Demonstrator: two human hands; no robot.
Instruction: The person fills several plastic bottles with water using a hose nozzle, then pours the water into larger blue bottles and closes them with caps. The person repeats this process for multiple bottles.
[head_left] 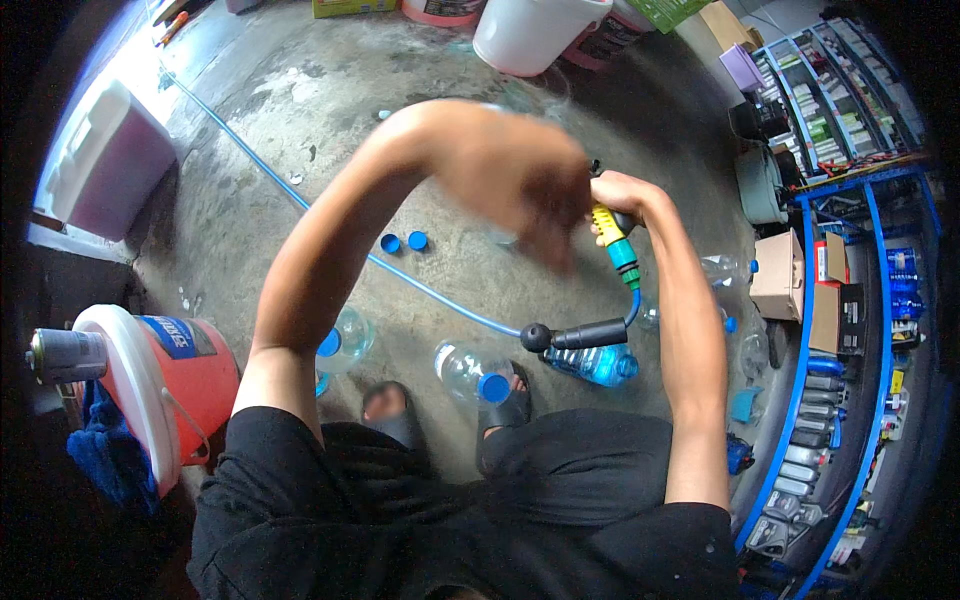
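My right hand (622, 198) is wrapped round a yellow and green hose nozzle (613, 235), whose green connector joins a blue hose (440, 298). My left hand (525, 190) is in front of it, smeared by motion; its fingers cannot be read. Below the nozzle is a black bar with a round knob (572, 336), beside the hose. Under it lies a blue-tinted plastic bottle (597, 363). A clear bottle (460, 368) with a blue cap is by my foot, and another clear bottle (352, 338) shows beside my left forearm. Two loose blue caps (404, 242) lie on the floor.
At left stand a pink bucket (205, 380) with a white lid, a can (68, 356) on it, and a white jug (105, 160). A white bucket (535, 35) is at the far side. Blue shelving (790, 430) lines the right, with several clear bottles (728, 268) before it.
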